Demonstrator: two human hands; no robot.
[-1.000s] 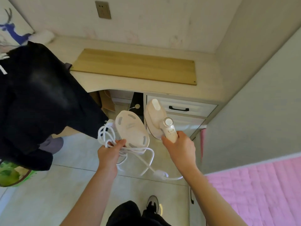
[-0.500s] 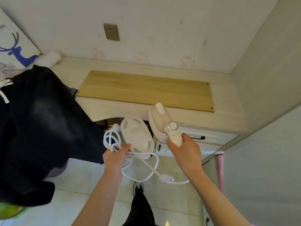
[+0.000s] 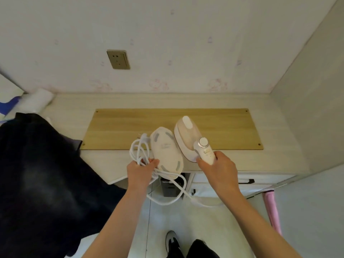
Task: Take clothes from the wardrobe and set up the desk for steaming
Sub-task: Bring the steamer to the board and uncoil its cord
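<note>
In the middle of the frame the person's right hand (image 3: 218, 169) grips the handle of a cream handheld steamer (image 3: 191, 138), its fingers curled tight round the grip just below the round dial. The steamer's head points toward the upper part of the frame and sits over the front edge of a light wooden board (image 3: 130, 127) that lies flat on the pale surface (image 3: 270, 159); whether the steamer touches the board cannot be told.

Just left of it, the left hand (image 3: 141, 172) holds an oval white base plate (image 3: 166, 152) together with a bundle of white cord (image 3: 138, 151), the fingers wrapped round the loops and the plate's lower edge. One loop of cord hangs below the surface edge toward the floor, running across to the lower right beneath the right hand.

A dark garment (image 3: 41, 179) fills the left side of the frame, draped over the left end of the surface and hanging down. On the wall above, in the upper middle left, is a power socket (image 3: 118, 59). A white roll (image 3: 41, 98) lies at the far left back corner of the surface. Below the surface edge at right is a drawer front with a dark handle (image 3: 246, 181), and a pink cloth (image 3: 271, 211) hangs at the lower right.
</note>
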